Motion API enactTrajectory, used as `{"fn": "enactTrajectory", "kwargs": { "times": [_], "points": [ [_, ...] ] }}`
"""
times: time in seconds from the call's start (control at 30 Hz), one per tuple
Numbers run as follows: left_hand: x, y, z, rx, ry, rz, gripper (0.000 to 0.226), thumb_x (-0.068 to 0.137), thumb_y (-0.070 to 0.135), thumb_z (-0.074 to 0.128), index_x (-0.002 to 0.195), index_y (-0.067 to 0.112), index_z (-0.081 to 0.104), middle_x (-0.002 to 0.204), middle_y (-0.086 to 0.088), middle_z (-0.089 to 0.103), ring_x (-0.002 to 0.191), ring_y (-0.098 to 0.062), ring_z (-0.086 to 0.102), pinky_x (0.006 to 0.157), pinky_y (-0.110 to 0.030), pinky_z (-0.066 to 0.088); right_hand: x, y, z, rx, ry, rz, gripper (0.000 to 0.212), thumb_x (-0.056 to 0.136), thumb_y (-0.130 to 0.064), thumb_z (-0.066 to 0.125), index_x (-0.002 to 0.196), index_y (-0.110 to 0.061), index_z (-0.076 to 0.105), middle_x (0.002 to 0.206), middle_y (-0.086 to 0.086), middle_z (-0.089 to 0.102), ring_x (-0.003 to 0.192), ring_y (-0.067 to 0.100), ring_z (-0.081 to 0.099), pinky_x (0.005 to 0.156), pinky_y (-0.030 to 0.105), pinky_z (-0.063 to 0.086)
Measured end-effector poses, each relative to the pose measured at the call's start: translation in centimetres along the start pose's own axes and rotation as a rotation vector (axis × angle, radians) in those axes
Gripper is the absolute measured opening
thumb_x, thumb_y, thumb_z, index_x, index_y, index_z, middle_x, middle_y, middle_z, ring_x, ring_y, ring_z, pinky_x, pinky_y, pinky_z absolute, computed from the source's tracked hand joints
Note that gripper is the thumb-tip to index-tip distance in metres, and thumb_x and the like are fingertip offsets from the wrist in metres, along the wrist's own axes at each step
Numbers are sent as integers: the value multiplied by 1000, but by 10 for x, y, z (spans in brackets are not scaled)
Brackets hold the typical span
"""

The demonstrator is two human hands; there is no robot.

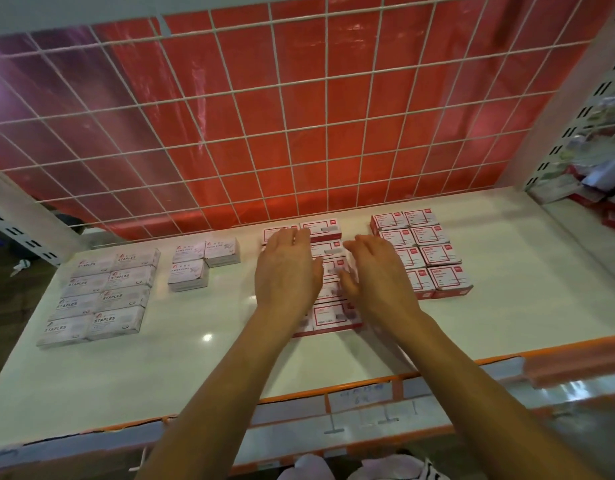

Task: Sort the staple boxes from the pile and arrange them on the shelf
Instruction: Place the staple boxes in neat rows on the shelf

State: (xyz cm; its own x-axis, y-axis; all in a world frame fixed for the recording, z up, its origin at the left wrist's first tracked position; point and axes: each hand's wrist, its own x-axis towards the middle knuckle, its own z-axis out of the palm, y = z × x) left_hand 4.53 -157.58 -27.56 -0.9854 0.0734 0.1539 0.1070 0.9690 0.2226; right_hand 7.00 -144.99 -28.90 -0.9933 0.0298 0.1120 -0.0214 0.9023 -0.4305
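My left hand (285, 268) and right hand (375, 275) were spread flat, holding nothing, over the middle red boxes (335, 315), probably squaring rows so each kind sat together.

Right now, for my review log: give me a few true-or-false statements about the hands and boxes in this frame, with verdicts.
1. The left hand and right hand are spread over the middle red-and-white boxes. True.
2. The STAPLES boxes sit at the right end of the shelf. False: they are at its left end.
3. The right hand's fingers pinch a lifted box. False: they are straight and hold nothing.
4. A wire grid backs the shelf. True.
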Motion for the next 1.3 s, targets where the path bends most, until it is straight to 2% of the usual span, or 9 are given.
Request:
{"fn": "enactTrajectory", "kwargs": {
  "times": [0.1, 0.2, 0.33, 0.4, 0.6, 0.77, 0.9, 1.1, 1.3],
  "points": [
    [1, 20, 4, 6, -8, 107, 53, 94, 40, 53, 142, 23, 38, 146, -1, 42, 133, -22, 38, 108, -34, 34, -2, 14, -8, -19, 28, 36, 49, 94, -37, 51, 139, -20, 41, 148, 3, 36, 137, 22, 29, 114, 37, 22],
    [4, 47, 8, 10, -51, 192, 54, 96, 39, 50, 144, 22, 34, 151, -3, 35, 139, -24, 30, 113, -37, 28, -3, 37, -16, -40, 53, 69, 51, 93, -35, 53, 139, -17, 42, 147, 6, 39, 136, 25, 31, 114, 38, 21],
    [10, 92, 17, 23, -77, 332, 56, 94, 34, 52, 144, 19, 34, 150, -4, 35, 140, -24, 27, 112, -38, 27, -11, 77, -32, -18, 157, 98, 47, 82, -20, 64, 125, -3, 57, 129, 19, 55, 121, 37, 47, 105, 44, 35],
    [12, 117, 22, 20, -88, 380, 57, 93, 31, 53, 145, 18, 33, 151, -5, 34, 140, -24, 26, 112, -38, 26, -15, 99, -41, -13, 175, 128, 45, 77, -18, 62, 119, 0, 60, 122, 22, 59, 114, 40, 52, 100, 46, 40],
    [17, 200, 44, 8, -116, 475, 57, 97, 34, 49, 147, 18, 29, 154, -4, 29, 143, -24, 21, 115, -40, 21, -23, 169, -75, -71, 200, 217, 48, 87, -21, 59, 132, -6, 52, 138, 17, 48, 130, 33, 39, 110, 40, 27],
    [20, 266, 64, 0, -130, 557, 56, 95, 32, 51, 145, 16, 33, 150, -4, 36, 139, -24, 28, 109, -39, 29, -29, 232, -103, -77, 209, 286, 48, 82, -18, 65, 126, -1, 55, 130, 22, 52, 123, 38, 45, 106, 43, 32],
    [25, 315, 82, -2, -152, 607, 50, 92, 30, 54, 138, 14, 42, 141, -6, 45, 130, -24, 38, 100, -37, 37, -30, 279, -120, -112, 182, 356, 49, 85, -22, 60, 130, -4, 52, 134, 20, 48, 125, 36, 41, 105, 40, 31],
    [39, 377, 109, 39, -228, 608, 38, 92, 36, 54, 121, 12, 51, 124, -10, 55, 116, -29, 47, 85, -38, 43, -33, 340, -136, -136, 264, 523, 42, 88, -27, 55, 124, -7, 50, 127, 15, 48, 119, 34, 41, 98, 40, 31],
    [59, 423, 140, 3, -232, 568, 47, 91, 49, 52, 111, 7, 56, 110, -14, 60, 105, -31, 56, 80, -38, 47, -26, 392, -149, -211, 288, 697, 43, 87, -33, 51, 120, -6, 53, 125, 17, 47, 119, 36, 39, 103, 41, 30]
  ]
}}
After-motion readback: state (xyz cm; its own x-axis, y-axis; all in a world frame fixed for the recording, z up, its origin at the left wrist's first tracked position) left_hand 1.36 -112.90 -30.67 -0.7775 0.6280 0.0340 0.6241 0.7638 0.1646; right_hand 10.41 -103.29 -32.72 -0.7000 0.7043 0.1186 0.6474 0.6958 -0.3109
